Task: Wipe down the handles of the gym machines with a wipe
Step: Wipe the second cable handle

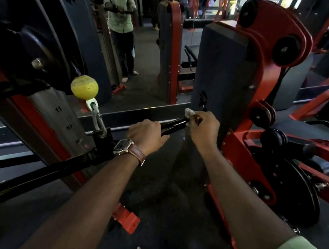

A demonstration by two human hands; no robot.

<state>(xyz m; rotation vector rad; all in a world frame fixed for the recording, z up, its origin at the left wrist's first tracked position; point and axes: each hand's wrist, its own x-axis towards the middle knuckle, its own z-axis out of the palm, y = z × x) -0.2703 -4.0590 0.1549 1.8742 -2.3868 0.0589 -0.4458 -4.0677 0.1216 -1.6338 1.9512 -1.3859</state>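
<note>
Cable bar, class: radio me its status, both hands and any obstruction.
Left hand grips black bar. Right hand pinches white wipe at bar's end. Nothing blocking.

the bar (pixel 174 126) runs across the middle, from low left up to the right. the left hand (pixel 146 135) wraps it mid-length; the right hand (pixel 204 127) sits at its right end, pressing the wipe (pixel 189 113) onto the tip. left of the left hand a clip (pixel 98 119) joins the bar to a ball (pixel 84 87) above. behind lies a mirror (pixel 144 64) (a person reflected in it). a pulley frame (pixel 270 73) stands right.
</note>
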